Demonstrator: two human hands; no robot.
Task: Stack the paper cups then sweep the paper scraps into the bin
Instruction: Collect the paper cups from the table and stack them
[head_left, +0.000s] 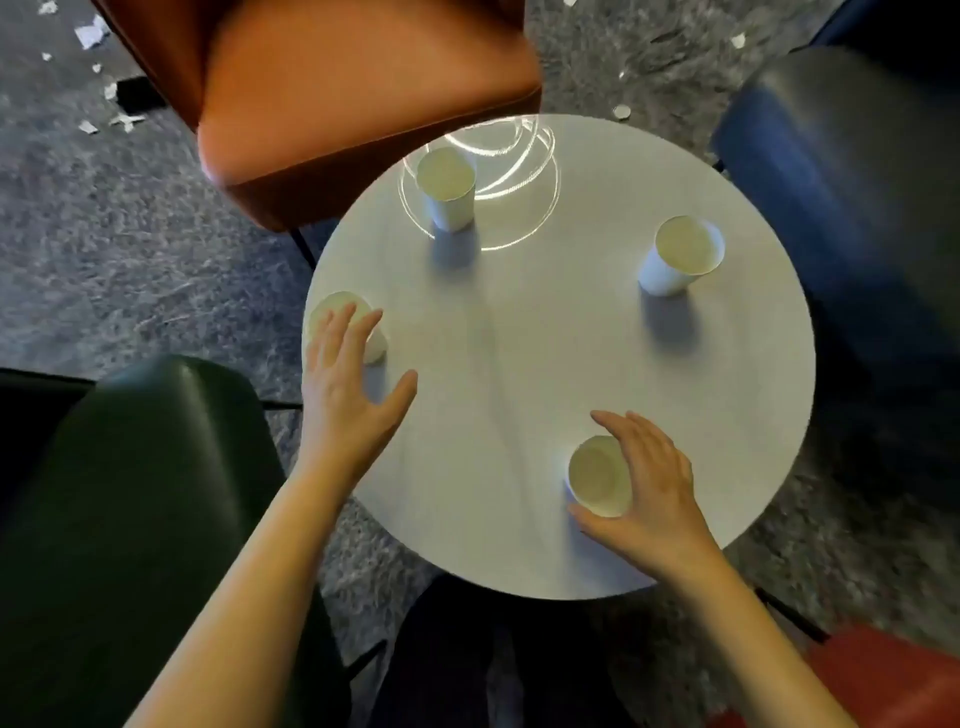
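Note:
Several white paper cups stand upright on a round white table (519, 374). One cup (448, 188) is at the far side, another cup (680, 255) at the right. A third cup (332, 306) sits at the table's left edge, partly hidden behind my left hand (349, 387), whose spread fingers reach over it without a clear hold. The nearest cup (598, 477) stands near the front edge; my right hand (649, 486) curves around its right side, thumb in front and fingers behind. Paper scraps (93, 36) lie on the carpet at the far left.
Chairs ring the table: an orange one (353, 88) at the back, a dark blue one (852, 218) to the right, a dark green one (130, 519) at the near left, a red seat (893, 680) at the near right. Grey carpet (130, 234) lies all around.

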